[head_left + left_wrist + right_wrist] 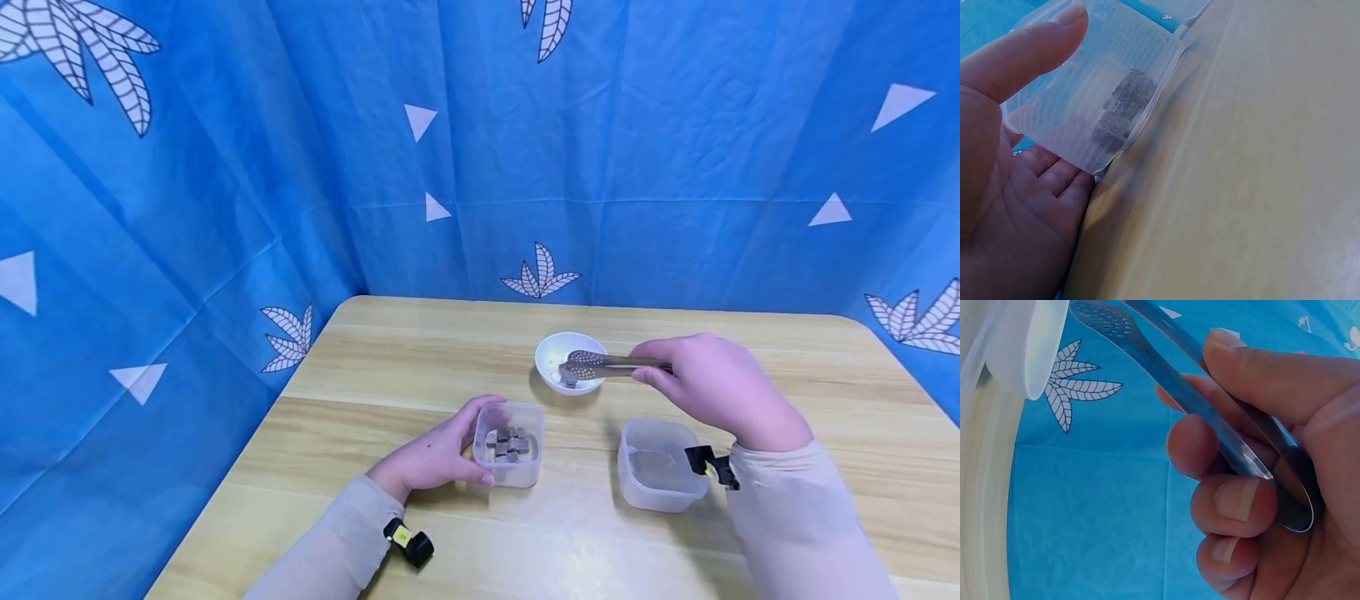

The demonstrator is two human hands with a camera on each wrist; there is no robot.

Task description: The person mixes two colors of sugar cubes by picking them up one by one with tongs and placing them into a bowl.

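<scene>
Head view, seen from above: right hand (712, 387) closed around the handle end of perforated metal tongs (600, 364), scoop tips held over a small white round bowl (553, 348) with a small dark cube (569, 379) pinched between them. Left hand (435, 454) cupped against a clear square plastic container (525, 475) of dark grey cubes (507, 444), thumb and fingers curled round its sides. Second clear plastic container (660, 487) stood just below the right wrist on the light wooden bench (390, 367). Blue patterned cloth (225, 167) hung behind and to the left.
</scene>
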